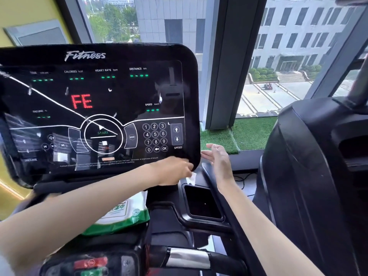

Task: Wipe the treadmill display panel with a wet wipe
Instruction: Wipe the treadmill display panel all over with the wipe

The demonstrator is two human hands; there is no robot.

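The black glossy treadmill display panel [95, 108] fills the left half of the view, lit with a red "FE" and a number keypad. My left hand [175, 172] is at the panel's lower right corner, fingers closed on a small white wet wipe [192, 178] that hangs just below the corner. My right hand [219, 158] hovers just right of that corner, palm open and fingers spread, holding nothing. A green and white pack of wet wipes [123, 214] lies on the console under my left forearm.
A black cup-holder recess [202, 202] sits below the hands. A handlebar with a silver sensor band [189, 256] runs across the bottom. Another black machine [318, 176] stands at the right. Windows and a green turf strip [229, 136] lie behind.
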